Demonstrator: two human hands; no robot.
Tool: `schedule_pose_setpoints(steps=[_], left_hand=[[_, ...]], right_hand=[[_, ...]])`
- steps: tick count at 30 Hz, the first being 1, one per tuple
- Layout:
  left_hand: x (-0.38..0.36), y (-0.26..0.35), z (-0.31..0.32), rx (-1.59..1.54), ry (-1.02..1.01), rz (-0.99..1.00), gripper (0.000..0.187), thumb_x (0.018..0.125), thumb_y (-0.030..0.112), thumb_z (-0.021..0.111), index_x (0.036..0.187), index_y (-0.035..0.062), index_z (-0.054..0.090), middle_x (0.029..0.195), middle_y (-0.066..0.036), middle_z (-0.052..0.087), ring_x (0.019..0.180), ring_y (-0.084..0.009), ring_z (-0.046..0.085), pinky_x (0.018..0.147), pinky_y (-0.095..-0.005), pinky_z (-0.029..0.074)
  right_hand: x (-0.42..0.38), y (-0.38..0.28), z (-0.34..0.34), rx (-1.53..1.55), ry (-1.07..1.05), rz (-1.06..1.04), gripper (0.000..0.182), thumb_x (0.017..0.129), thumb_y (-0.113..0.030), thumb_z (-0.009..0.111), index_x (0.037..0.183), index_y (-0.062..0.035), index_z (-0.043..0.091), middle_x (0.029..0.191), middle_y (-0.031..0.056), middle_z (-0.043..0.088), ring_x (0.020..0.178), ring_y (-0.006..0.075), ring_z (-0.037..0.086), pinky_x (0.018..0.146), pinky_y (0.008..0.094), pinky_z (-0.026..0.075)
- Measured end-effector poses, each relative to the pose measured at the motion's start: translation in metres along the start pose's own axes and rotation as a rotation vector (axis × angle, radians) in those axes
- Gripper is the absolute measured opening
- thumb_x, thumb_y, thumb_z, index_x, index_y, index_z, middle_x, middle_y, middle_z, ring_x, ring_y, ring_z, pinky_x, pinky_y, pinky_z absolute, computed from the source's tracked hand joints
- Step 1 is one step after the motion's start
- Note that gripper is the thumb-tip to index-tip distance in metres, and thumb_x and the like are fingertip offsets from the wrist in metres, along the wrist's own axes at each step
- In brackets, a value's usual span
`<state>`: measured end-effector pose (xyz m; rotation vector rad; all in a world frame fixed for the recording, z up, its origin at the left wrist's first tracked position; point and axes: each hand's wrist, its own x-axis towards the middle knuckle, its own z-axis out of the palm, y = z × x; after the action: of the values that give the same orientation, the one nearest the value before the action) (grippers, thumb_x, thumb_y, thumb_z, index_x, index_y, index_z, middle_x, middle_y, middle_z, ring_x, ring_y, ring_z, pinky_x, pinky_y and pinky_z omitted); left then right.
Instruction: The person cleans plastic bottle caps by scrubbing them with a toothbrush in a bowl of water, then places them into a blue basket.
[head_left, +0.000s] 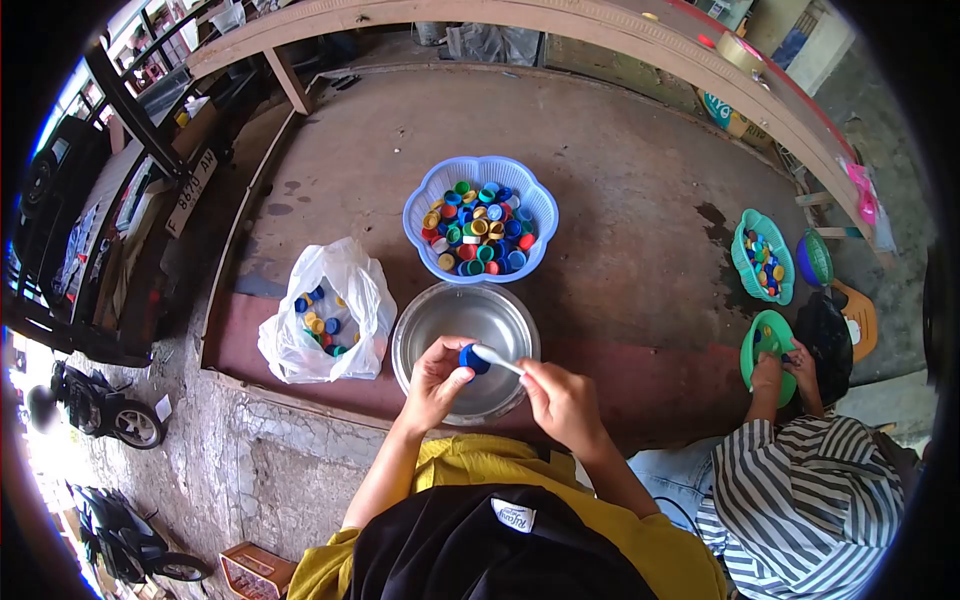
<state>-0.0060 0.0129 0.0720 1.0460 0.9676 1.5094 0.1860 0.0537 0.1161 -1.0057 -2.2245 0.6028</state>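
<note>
My left hand [434,385] pinches a blue bottle cap [468,360] over the steel bowl [403,342]. In my right hand [562,400] is a slim, pale tool [497,358], its far end against the cap; I cannot tell whether it is a knife or a scraper. Just beyond the bowl stands a blue scalloped plastic basket [414,205] heaped with bottle caps [478,228] in several colours. To the left of the bowl, an open clear plastic bag [358,290] contains more caps, mostly blue and yellow.
At the right, a person in a striped shirt [790,480] works with both hands in a green basin [749,347]. Behind it sit a turquoise basket [742,262] of caps and a black bag [828,340]. A wooden rail [480,12] spans the table's far side.
</note>
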Motion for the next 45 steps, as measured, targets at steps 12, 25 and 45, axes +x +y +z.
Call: schedule_pose_setpoints(steps=[12,25,45], left_hand=[[0.002,-0.005,-0.001,-0.151,-0.014,0.075,0.036,0.082,0.012,0.067,0.111,0.0019,0.048,0.109,-0.011,0.059,0.101,-0.0152,0.055,0.09,-0.0295,0.042],[-0.002,-0.017,0.004,0.206,-0.014,0.024,0.033,0.097,0.031,0.038,0.11,0.0011,0.045,0.088,-0.005,0.053,0.077,-0.0112,0.05,0.073,-0.0247,0.04],[-0.011,-0.027,0.015,-0.425,-0.006,-0.587,0.053,0.095,0.044,0.016,0.067,0.0059,0.039,0.056,-0.003,0.033,0.052,-0.0151,0.033,0.052,-0.0287,0.033]], right_hand=[[0.007,-0.01,-0.003,0.165,0.257,0.055,0.015,0.084,-0.006,0.058,0.096,0.0016,0.06,0.071,0.0175,0.06,0.057,0.0274,0.061,0.05,0.0333,0.045],[-0.001,0.016,0.01,0.147,0.257,0.16,0.011,0.086,-0.008,0.055,0.095,-0.0019,0.058,0.076,0.0163,0.063,0.068,0.0323,0.064,0.055,0.0355,0.05],[-0.026,0.018,0.026,0.235,0.214,-0.064,0.008,0.084,-0.009,0.057,0.089,-0.0031,0.058,0.072,0.0158,0.062,0.061,0.0336,0.061,0.052,0.0363,0.048]])
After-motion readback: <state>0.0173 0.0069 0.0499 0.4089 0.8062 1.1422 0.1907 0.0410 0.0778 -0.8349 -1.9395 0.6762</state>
